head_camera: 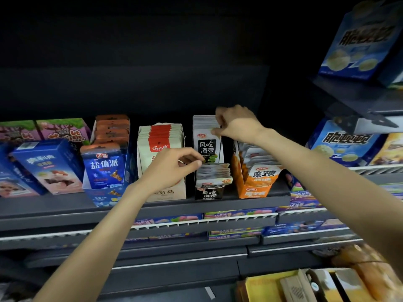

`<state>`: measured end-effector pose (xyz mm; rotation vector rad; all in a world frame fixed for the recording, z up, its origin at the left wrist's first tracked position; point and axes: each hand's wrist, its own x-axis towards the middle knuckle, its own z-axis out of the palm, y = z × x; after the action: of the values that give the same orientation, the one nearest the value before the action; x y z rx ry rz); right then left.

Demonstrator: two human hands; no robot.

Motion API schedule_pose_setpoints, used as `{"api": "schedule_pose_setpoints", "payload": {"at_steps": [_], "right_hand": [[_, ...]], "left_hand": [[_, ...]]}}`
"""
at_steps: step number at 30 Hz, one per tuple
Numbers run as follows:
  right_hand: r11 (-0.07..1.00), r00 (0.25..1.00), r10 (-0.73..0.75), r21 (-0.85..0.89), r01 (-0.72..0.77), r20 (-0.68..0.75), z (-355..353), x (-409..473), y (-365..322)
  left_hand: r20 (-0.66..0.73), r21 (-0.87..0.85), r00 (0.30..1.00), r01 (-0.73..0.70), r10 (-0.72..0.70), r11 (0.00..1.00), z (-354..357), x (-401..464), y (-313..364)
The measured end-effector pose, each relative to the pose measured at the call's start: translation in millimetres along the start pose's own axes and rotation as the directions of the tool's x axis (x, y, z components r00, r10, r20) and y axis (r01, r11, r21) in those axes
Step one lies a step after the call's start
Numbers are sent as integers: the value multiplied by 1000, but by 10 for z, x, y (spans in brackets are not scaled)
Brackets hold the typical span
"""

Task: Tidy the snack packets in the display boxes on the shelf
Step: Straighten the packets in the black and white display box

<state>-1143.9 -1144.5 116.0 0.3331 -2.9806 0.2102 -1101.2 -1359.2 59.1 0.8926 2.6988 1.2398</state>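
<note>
Near the centre of the frame stands the black display box (pixel 209 192) of seaweed snack packets, set on the dark shelf (pixel 239 202) between a cream display box (pixel 161 149) to its left and an orange display box (pixel 255 184) to its right. Inside it the packets form two groups: a tall back stack (pixel 207 138) standing upright, and a lower front bundle (pixel 213 173) slumped forward toward the box's front lip. The right hand (pixel 236 124), upper centre, has thumb and fingers curled onto the top right corner of the tall stack, apparently pinching the upper edges of several packets. The left hand (pixel 174 166), just left of the box, reaches across with fingertips drawn together at the lower face of the tall stack, just above the slumped bundle; whether it actually pinches a packet there or only touches it is not clear. The step looks like squaring the packets so they stand in one even row. To do it well, the right hand should likely steady the back stack so it does not topple, while the left lifts the slumped bundle upright and presses it back, aligning tops and faces. Gentle pressure matters, since the thin cardboard walls could bow and push against the neighbouring boxes.
</note>
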Motion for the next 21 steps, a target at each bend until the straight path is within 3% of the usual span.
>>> {"api": "schedule_pose_setpoints", "payload": {"at_steps": [3,7,12,16,21], "right_hand": [[967,989,-147,207,149,-23,-55,-203,55],[897,934,-326,360,255,149,-56,-440,32],[902,888,-377,323,287,262,51,-417,-35],[908,887,-381,286,307,260,23,-379,-73],[907,895,-408,-34,421,180,40,-402,-187]], "left_hand": [[6,-1,1000,1,-1,1000,-2,-3,-12],[2,-10,1000,4,-4,1000,6,-27,-16],[0,-30,1000,20,-20,999,8,-39,0],[-3,-42,1000,31,-31,999,-4,-51,-11],[-1,-68,999,47,-47,997,-4,-34,-5]]}}
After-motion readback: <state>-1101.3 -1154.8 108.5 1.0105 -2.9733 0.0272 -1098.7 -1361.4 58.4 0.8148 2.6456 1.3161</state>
